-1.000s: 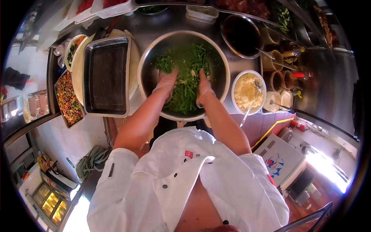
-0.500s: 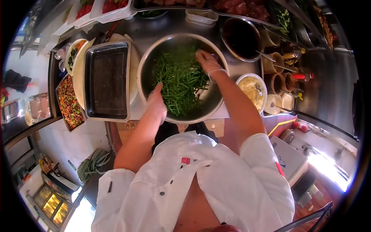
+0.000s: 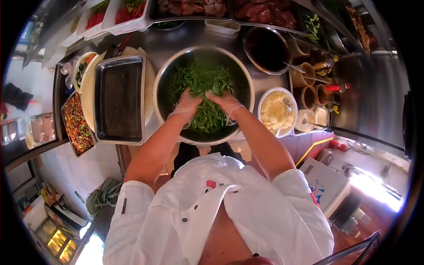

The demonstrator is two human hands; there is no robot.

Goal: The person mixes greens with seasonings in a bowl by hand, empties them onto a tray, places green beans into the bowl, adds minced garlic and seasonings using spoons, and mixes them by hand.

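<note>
A large steel bowl (image 3: pixel 158 84) stands in front of me with a heap of long, thin cut green vegetable pieces (image 3: pixel 207 119) in it. Both my hands wear clear thin gloves and are inside the bowl, close together over its middle. My left hand (image 3: pixel 189 106) grips the greens from the left, its thumb on top. From the right, my right hand (image 3: pixel 224 103) holds another part of the same heap, thumb pointing inward. The greens cover most of the fingers of both hands.
Left of the bowl, a dark metal tray (image 3: pixel 119 99) rests on a round board (image 3: pixel 88 106). A tray of diced vegetables (image 3: pixel 78 121) lies beyond. To the right are a white tub of pale minced food (image 3: pixel 277 112), a bowl of dark liquid (image 3: pixel 266 48) and several seasoning pots. Meat trays (image 3: pixel 265 15) line the back.
My right hand has moved from the bowl's right side to the middle, beside my left hand. My left hand has come in from the left rim and onto the greens.
</note>
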